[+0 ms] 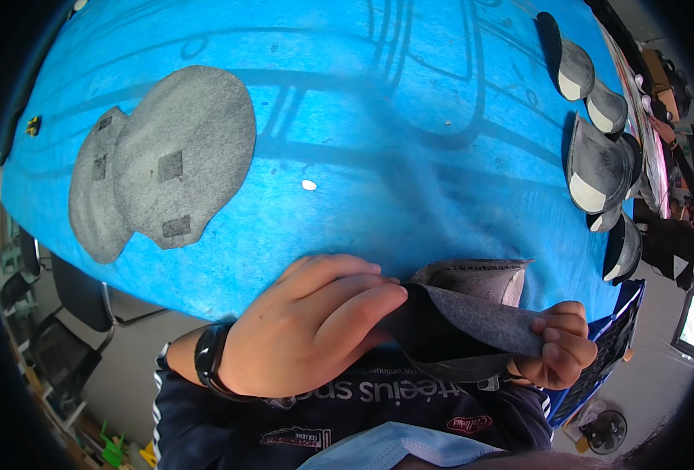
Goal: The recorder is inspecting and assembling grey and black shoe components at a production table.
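A curved grey felt piece with a dark inside is held just above my lap, at the near edge of the table. Its upper rim shows a dark edge, and the walls bend into a hollow, cup-like shape. My left hand grips its left end, fingers together and thumb hidden. At the opposite end, my right hand has its fingers curled round the felt. Off to the left lie two flat grey felt pieces, one overlapping the other, with small dark square patches on them.
Blue sheeting covers the table. Along its right edge stand several curved grey felt pieces with white patches. A small white scrap lies mid-table, and a small yellow object at far left. Chairs stand at lower left, a fan at lower right.
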The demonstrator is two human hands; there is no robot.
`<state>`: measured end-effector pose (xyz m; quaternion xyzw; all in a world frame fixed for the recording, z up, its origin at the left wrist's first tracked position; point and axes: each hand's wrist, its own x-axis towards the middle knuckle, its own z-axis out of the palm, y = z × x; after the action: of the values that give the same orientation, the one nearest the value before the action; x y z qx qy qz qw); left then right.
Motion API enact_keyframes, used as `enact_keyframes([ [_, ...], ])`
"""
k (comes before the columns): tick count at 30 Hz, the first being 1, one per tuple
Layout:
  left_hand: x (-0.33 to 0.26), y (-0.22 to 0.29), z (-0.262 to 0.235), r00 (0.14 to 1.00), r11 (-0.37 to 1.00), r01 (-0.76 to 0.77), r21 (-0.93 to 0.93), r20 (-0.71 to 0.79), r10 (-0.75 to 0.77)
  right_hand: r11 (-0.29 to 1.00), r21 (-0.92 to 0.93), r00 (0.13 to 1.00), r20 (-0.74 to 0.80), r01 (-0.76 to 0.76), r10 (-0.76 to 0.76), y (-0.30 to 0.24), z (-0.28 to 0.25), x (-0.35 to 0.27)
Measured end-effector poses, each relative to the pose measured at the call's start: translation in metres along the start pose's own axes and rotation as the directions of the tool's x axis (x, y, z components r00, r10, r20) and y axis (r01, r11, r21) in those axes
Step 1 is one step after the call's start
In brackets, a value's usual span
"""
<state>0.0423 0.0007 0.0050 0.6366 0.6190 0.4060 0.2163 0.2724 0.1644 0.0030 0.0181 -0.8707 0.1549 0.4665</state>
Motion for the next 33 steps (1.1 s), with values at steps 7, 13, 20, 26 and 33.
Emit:
enact_keyframes([
  [7,-0.0007,-0.0006,-0.001,1.0,1.0,0.003,0.0,-0.012,-0.003,1.0,0.029,1.0,0.029,0.002,-0.003,0.0013,0.0001,0.0009],
  [13,-0.001,-0.0013,-0.0012,1.0,1.0,0.009,-0.003,-0.009,-0.009,0.999,0.045,0.999,0.029,0.014,-0.016,0.0024,0.0026,0.0019],
  [20,-0.004,-0.0053,0.0054,0.987,0.988,-0.144,-0.052,-0.078,0.14,0.999,0.05,0.998,0.055,0.001,-0.004,0.0014,0.0017,0.0039],
  [26,-0.002,-0.0065,0.0067,0.955,0.955,-0.297,0.012,0.018,0.297,0.997,0.078,0.999,0.042,-0.014,0.011,0.0013,0.0044,0.005],
  [33,0.0004,-0.0026,0.0033,0.964,0.962,-0.259,0.088,0.083,0.252,0.991,0.13,0.998,0.049,-0.032,0.025,0.0041,0.0055,0.0053],
])
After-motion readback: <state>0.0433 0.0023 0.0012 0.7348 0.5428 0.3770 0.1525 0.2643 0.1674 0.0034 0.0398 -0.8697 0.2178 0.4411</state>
